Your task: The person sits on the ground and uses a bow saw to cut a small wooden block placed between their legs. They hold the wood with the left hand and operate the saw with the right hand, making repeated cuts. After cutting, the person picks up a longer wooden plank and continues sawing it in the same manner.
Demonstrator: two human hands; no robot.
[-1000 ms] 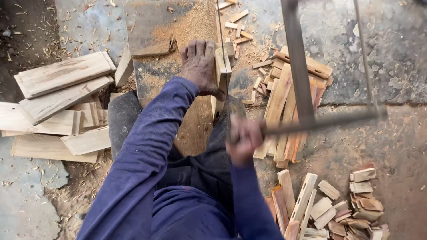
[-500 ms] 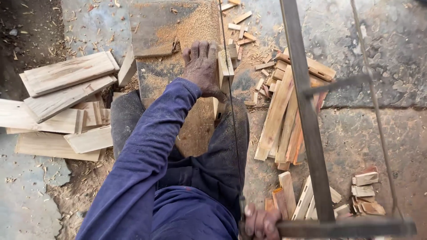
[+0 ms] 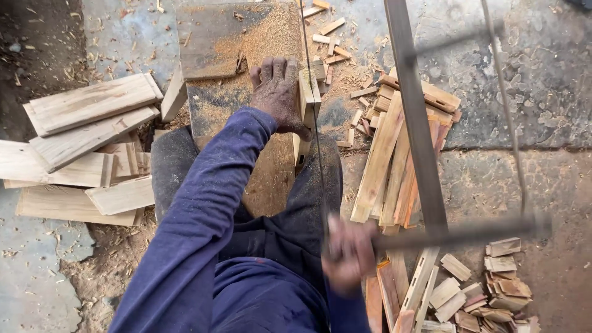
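Note:
My left hand [image 3: 279, 94] presses flat on a sawdust-covered wooden work block [image 3: 234, 43], its thumb against a small upright wood piece [image 3: 307, 92] at the block's right edge. My right hand [image 3: 346, 253], blurred by motion, grips the end of a wooden frame saw [image 3: 414, 123]. The saw's thin blade [image 3: 314, 129] runs down along the upright wood piece. Blue sleeves cover both arms.
A heap of wide planks [image 3: 86, 142] lies on the left. Long thin cut strips [image 3: 394, 160] are stacked on the right, with short offcuts [image 3: 487, 290] at the lower right. Chips and sawdust cover the concrete floor [image 3: 542, 92].
My right hand with the saw was drawn back toward me and has now moved forward again. The left hand stayed on the block.

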